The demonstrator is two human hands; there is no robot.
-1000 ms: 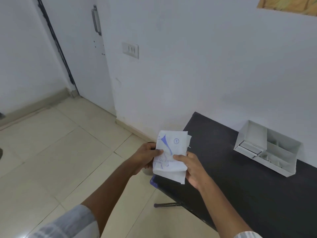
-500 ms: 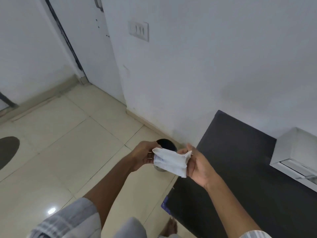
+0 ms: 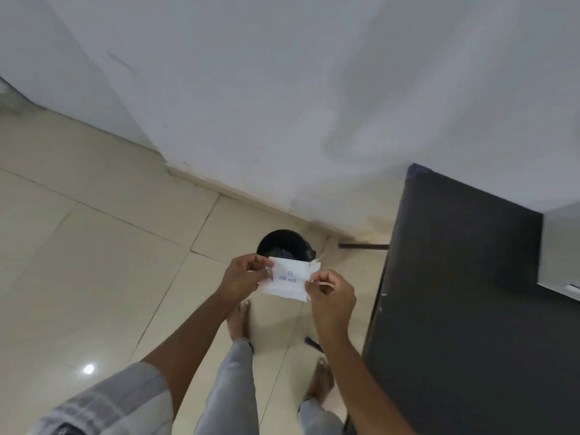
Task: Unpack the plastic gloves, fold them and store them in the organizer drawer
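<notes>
Two hands hold a small white glove packet (image 3: 288, 279) over the tiled floor (image 3: 94, 246), the left hand (image 3: 243, 274) pinching its left edge and the right hand (image 3: 331, 293) pinching its right edge. Blue print on the packet shows a "CE" mark and, below it, blurred wording that seems to read "100 pieces". Just beyond the packet, a black bin (image 3: 284, 244) is partly hidden by it, and at the right a dark table (image 3: 455, 293) carries a white object (image 3: 560, 252) cut off by the frame edge.

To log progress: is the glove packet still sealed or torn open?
Cannot tell. Both hands, left hand and right hand, pinch the flat packet by its ends.
</notes>
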